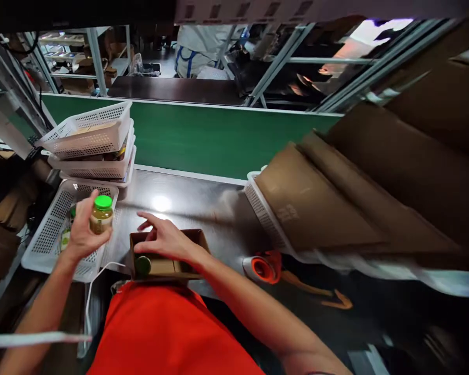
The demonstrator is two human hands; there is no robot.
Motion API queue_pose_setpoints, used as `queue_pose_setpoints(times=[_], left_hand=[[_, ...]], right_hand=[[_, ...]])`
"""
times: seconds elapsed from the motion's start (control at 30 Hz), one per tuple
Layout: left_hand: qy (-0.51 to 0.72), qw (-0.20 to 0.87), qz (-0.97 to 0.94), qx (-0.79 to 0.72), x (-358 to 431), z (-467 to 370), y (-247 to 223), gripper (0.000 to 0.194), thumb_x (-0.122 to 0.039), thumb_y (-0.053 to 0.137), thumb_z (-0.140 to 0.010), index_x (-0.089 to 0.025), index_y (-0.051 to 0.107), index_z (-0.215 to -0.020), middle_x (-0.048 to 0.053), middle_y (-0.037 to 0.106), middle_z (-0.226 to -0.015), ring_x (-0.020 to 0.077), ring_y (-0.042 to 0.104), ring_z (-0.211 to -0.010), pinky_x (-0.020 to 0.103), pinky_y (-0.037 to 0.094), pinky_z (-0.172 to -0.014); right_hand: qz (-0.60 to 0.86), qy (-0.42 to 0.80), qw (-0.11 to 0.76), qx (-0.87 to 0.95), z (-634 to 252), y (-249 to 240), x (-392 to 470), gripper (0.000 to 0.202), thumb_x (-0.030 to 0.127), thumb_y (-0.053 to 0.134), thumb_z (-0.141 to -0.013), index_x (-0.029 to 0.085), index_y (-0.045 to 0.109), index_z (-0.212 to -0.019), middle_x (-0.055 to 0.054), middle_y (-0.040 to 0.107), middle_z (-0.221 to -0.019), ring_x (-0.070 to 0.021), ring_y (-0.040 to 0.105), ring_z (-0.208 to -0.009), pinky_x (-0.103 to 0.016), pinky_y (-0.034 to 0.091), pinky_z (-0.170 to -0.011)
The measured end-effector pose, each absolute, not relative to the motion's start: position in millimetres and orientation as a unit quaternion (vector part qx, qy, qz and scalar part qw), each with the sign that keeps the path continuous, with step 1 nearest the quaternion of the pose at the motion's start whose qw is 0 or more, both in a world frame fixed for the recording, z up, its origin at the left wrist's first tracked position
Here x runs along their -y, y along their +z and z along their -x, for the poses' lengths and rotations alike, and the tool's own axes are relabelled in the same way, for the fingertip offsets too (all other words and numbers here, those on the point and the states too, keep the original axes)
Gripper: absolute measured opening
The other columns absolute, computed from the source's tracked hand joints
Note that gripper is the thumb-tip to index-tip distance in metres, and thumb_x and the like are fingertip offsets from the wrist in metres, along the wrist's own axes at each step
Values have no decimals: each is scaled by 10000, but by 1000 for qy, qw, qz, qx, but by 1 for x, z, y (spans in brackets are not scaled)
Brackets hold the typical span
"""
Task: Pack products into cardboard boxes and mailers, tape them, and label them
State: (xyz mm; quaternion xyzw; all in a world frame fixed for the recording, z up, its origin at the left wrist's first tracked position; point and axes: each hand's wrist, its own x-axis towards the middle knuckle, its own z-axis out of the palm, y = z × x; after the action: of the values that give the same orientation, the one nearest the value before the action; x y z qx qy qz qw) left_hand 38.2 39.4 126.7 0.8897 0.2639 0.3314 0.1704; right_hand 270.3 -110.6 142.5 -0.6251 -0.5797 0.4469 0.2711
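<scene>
My left hand is wrapped round a jar with a bright green lid, held upright above a white perforated basket. Inside that basket lies at least one more item with a pale green label, partly covered by my hand. My right hand hovers over an open cardboard box close to my body, fingers apart and holding nothing. A dark green round lid shows in the box's left end, below my right fingers. Cardboard pieces line part of the box.
Several white baskets are stacked at the back left. A green conveyor belt runs behind the metal table. On the right, flat brown cardboard leans in a white basket. An orange-cored tape roll lies nearby.
</scene>
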Motion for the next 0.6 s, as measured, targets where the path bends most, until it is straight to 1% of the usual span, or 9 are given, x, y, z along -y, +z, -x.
queue_pose_setpoints(times=[0.03, 0.07, 0.13, 0.2, 0.3, 0.33, 0.43, 0.53, 0.6], left_hand=[[335, 168, -908, -189, -20, -51, 132, 1032, -293, 768, -845, -290, 219, -1718, 122, 580, -1441, 323, 577, -1319, 547, 518, -1130], [335, 175, -917, -125, -3, -63, 134, 1048, -267, 742, -869, -306, 153, -1735, 129, 575, -1449, 320, 576, -1324, 545, 527, -1122], [316, 207, -925, -48, 16, -77, 127, 1068, -250, 722, -903, -336, 67, -1742, 144, 551, -1489, 309, 590, -1328, 517, 556, -1092], [282, 246, -924, -77, 12, -73, 110, 988, -300, 743, -909, -326, 183, -1723, 158, 513, -1549, 315, 591, -1348, 497, 562, -1097], [209, 239, -896, -311, -26, -36, 70, 596, -382, 692, -936, -250, 571, -1504, 148, 555, -1524, 342, 557, -1392, 514, 485, -1191], [184, 216, -869, -405, -42, -22, 56, 495, -365, 633, -963, -228, 625, -1438, 146, 590, -1475, 339, 548, -1400, 512, 452, -1219], [89, 172, -805, -560, -74, 10, 15, 491, -373, 555, -989, -173, 621, -1432, 173, 583, -1463, 330, 540, -1393, 473, 422, -1223], [-17, 150, -789, -595, -78, 10, -13, 565, -458, 592, -976, -115, 606, -1424, 227, 571, -1441, 376, 551, -1325, 484, 461, -1138], [-48, 112, -782, -611, -72, -2, -23, 585, -440, 636, -956, -69, 591, -1406, 266, 565, -1397, 412, 541, -1289, 489, 498, -1049]], right_hand=[[620, 440, 342, 553, -270, 152, 113, 1028, 524, 900, -748, 225, 440, -1616, -99, 733, -1307, -163, 715, -809, -293, 556, -743], [621, 427, 383, 534, -270, 158, 116, 1006, 520, 921, -708, 220, 497, -1569, -71, 754, -1229, -156, 698, -783, -291, 550, -733], [656, 394, 377, 521, -271, 164, 127, 683, 524, 872, -746, 193, 684, -1313, -9, 770, -962, -164, 669, -747, -286, 520, -704], [710, 365, 333, 502, -274, 161, 143, 448, 518, 803, -812, 192, 728, -1110, 3, 750, -830, -188, 670, -757, -291, 498, -698], [768, 345, 258, 475, -279, 145, 165, 465, 494, 793, -830, 205, 695, -1181, -41, 791, -972, -238, 715, -887, -315, 507, -776], [782, 344, 227, 468, -279, 138, 169, 483, 483, 797, -832, 205, 681, -1209, -59, 794, -1020, -256, 722, -930, -322, 508, -797], [808, 360, 137, 447, -267, 108, 164, 471, 428, 790, -853, 178, 648, -1225, -118, 785, -1096, -292, 724, -1003, -322, 499, -812], [817, 392, 87, 414, -244, 77, 141, 344, 369, 685, -952, 136, 639, -1201, -168, 768, -1148, -283, 719, -1024, -307, 496, -804], [807, 420, 80, 406, -229, 63, 125, 261, 338, 629, -992, 132, 661, -1149, -167, 770, -1141, -270, 719, -1008, -297, 503, -778]])
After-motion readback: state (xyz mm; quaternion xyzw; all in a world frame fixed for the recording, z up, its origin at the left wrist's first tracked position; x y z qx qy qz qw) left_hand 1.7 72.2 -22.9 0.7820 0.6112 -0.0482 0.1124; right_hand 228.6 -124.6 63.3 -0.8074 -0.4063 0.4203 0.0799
